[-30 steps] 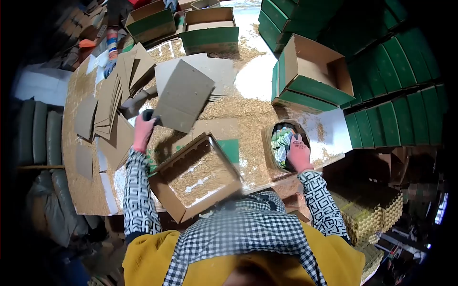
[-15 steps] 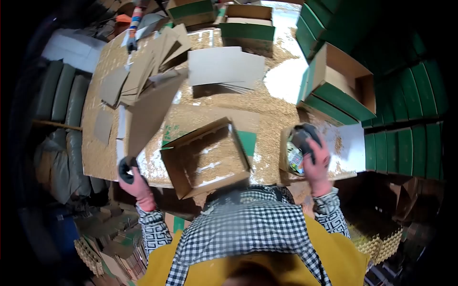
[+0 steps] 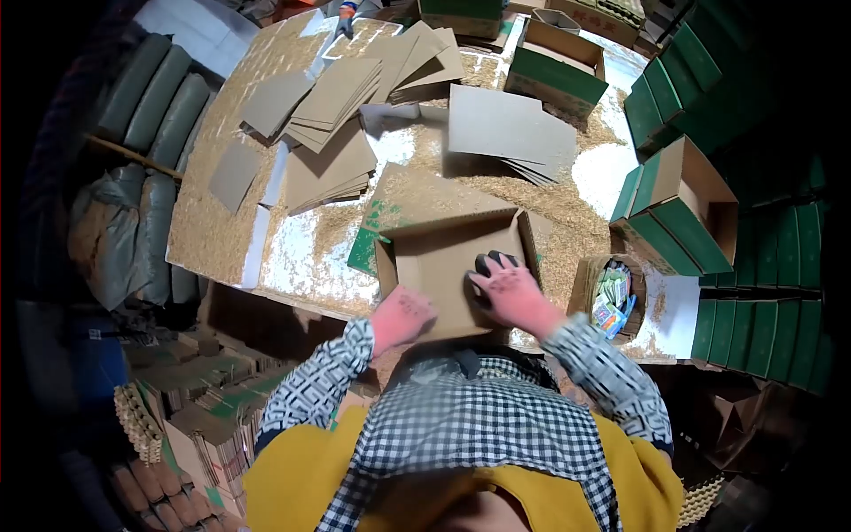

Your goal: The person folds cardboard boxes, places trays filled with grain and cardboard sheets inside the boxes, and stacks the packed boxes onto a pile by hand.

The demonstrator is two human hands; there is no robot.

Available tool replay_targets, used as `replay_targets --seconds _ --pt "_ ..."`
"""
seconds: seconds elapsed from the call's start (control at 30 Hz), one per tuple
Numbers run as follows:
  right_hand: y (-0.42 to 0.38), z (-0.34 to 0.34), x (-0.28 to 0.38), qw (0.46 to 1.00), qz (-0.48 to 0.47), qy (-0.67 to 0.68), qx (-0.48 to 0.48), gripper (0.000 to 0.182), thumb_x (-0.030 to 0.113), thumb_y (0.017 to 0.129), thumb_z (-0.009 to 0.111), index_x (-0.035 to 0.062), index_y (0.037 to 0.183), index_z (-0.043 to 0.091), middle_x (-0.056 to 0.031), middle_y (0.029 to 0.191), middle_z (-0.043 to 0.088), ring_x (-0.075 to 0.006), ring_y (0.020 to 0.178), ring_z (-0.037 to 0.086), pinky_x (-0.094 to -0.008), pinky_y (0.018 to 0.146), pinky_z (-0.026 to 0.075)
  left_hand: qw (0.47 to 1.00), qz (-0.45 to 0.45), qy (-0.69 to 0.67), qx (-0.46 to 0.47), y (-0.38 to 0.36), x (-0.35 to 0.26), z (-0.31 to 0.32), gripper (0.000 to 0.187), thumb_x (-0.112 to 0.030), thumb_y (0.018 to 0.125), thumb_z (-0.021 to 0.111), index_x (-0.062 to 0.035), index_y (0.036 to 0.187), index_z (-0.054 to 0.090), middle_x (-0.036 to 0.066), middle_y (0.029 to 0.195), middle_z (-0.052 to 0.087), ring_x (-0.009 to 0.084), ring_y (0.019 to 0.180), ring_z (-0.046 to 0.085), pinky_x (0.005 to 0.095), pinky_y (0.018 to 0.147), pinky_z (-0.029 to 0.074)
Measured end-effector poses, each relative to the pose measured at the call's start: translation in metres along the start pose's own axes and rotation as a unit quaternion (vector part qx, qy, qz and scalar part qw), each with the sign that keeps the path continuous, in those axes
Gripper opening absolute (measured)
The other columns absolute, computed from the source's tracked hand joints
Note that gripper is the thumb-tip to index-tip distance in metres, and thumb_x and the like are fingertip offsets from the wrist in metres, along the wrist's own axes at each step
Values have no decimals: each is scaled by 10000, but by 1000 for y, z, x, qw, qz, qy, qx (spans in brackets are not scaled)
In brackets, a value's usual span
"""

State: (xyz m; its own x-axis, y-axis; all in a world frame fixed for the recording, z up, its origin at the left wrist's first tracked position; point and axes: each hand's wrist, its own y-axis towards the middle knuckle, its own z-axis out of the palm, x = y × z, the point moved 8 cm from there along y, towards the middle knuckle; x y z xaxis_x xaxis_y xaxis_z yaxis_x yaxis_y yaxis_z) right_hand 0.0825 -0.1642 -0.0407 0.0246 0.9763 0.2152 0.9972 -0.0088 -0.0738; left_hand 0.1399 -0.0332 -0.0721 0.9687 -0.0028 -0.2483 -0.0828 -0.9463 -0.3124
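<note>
An open cardboard box sits at the table's near edge, with a plain brown cardboard sheet covering its floor. My left hand, in a pink glove, is closed over the box's near left edge; its fingertips are hidden. Inside the box, my right hand rests over the sheet, black-tipped fingers apart and slightly bent. Whether anything small lies under that palm is hidden. To the right stands a round tub of small colourful packets.
Brown cardboard sheets lie fanned at the back left, grey-white sheets at the centre back. Green boxes stand behind and at right, beside tall green stacks. Husk-like litter covers the table. Filled sacks lie left.
My left hand has brought the cardboard sheet from the left into the box. My right hand has left the packet tub and moved into the box. The view has shifted left.
</note>
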Motion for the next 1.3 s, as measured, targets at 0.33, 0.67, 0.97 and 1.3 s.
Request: replay_targets --seconds 0.33,0.67,0.97,1.3 --pt "-34 24 -108 880 261 394 -56 485 210 733 741 44 1150 557 -162 1051 604 -306 963 618 -399 836 511 791 -273 -462 -293 -67 157 81 847 -188 734 773 53 1394 300 276 1340 435 354 1267 422 375 1050 346" --pt "-27 118 -114 698 275 655 -93 1119 283 665 820 5 1484 109 -207 1505 241 -308 1388 253 -366 1108 272 611 -387 -605 -334 -4 125 79 430 -217 815 737 67 1093 574 89 1004 624 164 892 562 310 780 470" --pt "-393 -205 -331 557 330 458 -609 580 451 933 384 10 1262 567 -156 1271 537 -253 1177 506 -353 1021 378 835 110 -415 -343 325 -112 -201 778 -295 766 731 29 1379 377 207 1394 434 323 1310 394 379 1092 312" --pt "-406 -127 -474 682 361 399 -496 408 227 907 592 2 1247 573 -133 1152 627 -200 1049 597 -315 911 473 888 22 -297 -350 436 -149 -125 539 -94 714 712 -75 1230 557 154 1316 489 278 1152 544 335 967 447"
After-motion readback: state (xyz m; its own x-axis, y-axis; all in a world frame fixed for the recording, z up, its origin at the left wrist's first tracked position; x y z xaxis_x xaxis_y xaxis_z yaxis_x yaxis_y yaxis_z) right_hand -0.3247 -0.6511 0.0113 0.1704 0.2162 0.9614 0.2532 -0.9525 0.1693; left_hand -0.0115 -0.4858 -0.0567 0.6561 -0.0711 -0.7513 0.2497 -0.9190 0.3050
